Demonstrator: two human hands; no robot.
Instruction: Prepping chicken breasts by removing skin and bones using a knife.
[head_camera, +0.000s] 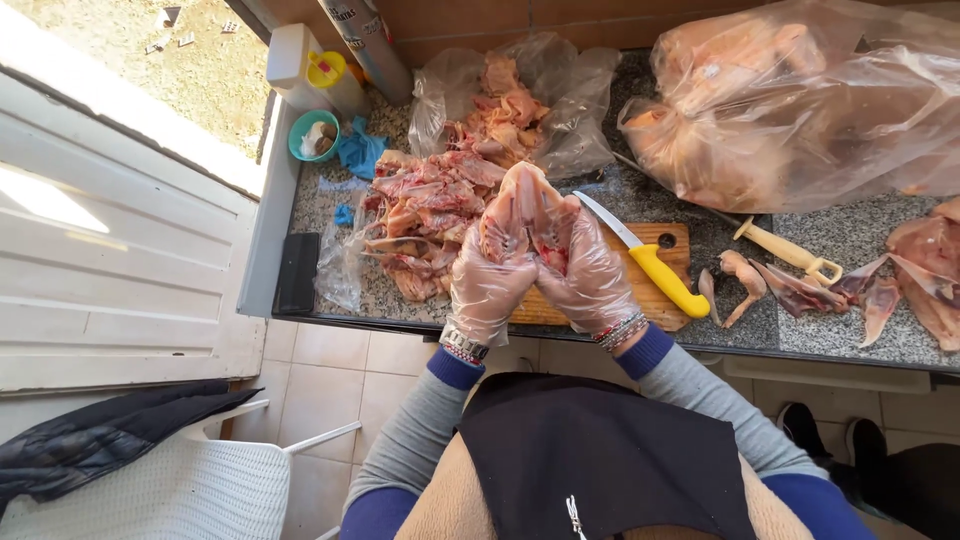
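Evidently both gloved hands, the left hand (490, 268) and right hand (590, 272), clamped one chicken carcass (527, 205) at mid-frame; firm thumbs, steady pulling, would part it cleanly above the cutting board (672, 240).

We see the knife (645, 258) on the cutting board (668, 240), right of both hands (raised over the board). Carcass pile (425, 215) lies left; bagged chicken (800, 100) behind right.

A speckled granite counter (850, 240) runs below a brown wall (560, 18). Left of the counter, sunlight falls on a white shutter (110, 250). Beneath it lie beige floor tiles (340, 370) and a white chair (170, 490).
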